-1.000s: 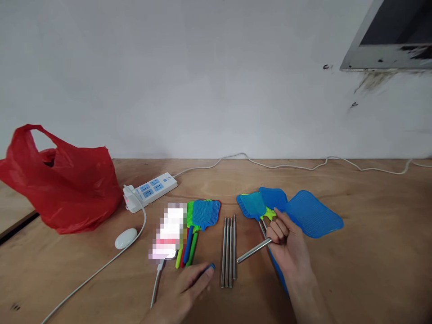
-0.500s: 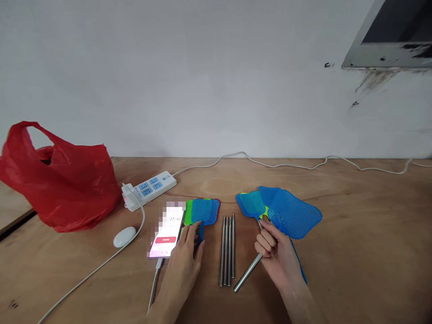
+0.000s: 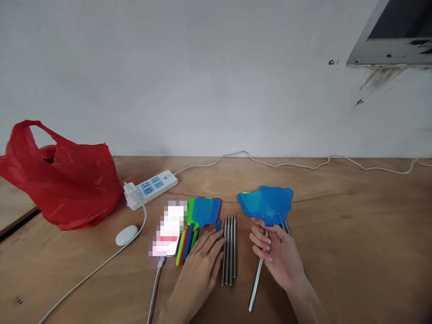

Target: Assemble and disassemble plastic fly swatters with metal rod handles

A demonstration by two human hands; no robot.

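My right hand [image 3: 275, 252] has its fingers loosely curled about the slim metal rod [image 3: 257, 283] of a fly swatter. Its blue perforated head [image 3: 275, 204] overlaps another blue swatter head [image 3: 249, 203]. My left hand [image 3: 202, 258] is bent over a blue handle [image 3: 218, 224], whose end sticks out past the fingertips; the grip itself is mostly hidden. Several bare metal rods [image 3: 228, 252] lie side by side just right of it. Yellow-green, red, blue and green handles [image 3: 189, 240] lie to its left, below a stack of swatter heads [image 3: 204, 210].
A lit phone [image 3: 170, 227] on a charging cable lies left of the handles. Behind it are a white power strip [image 3: 158, 184] and a white oval object [image 3: 126, 235]. A red plastic bag [image 3: 74, 184] stands at the far left. A white cord runs along the wall.
My left hand has shifted right, the blue handle moving with it, and uncovered the coloured handles. In my right hand the swatter has turned: its head swung left over the other heads, its rod nearer upright.
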